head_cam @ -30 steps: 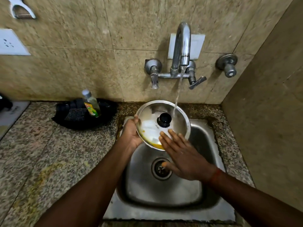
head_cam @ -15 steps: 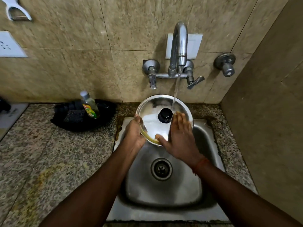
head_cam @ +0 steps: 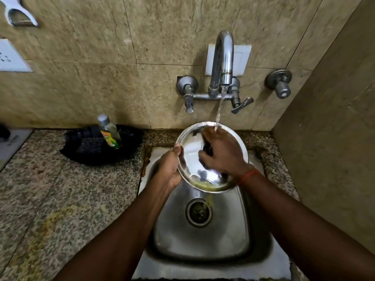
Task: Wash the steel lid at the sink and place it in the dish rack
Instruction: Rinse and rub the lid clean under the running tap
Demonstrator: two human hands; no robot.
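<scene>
The round steel lid (head_cam: 190,157) is held tilted over the steel sink (head_cam: 203,244), its top side facing me. My left hand (head_cam: 168,169) grips its left rim, thumb on the face. My right hand (head_cam: 223,155) lies across the middle of the lid, palm down, covering most of the black knob (head_cam: 207,148). Water from the tap (head_cam: 222,57) falls onto my right fingers at the lid's upper edge. Yellow residue (head_cam: 207,185) sits along the lid's lower rim. No dish rack is in view.
A black tray (head_cam: 85,157) with a scrub pad and a dish soap bottle (head_cam: 109,132) stands on the granite counter to the left of the sink. The drain (head_cam: 198,212) holds yellow bits. A tiled wall closes off the right side.
My right hand slid from the lid's lower edge up across its face and now covers the knob. The lid's face shows less white and yellow film.
</scene>
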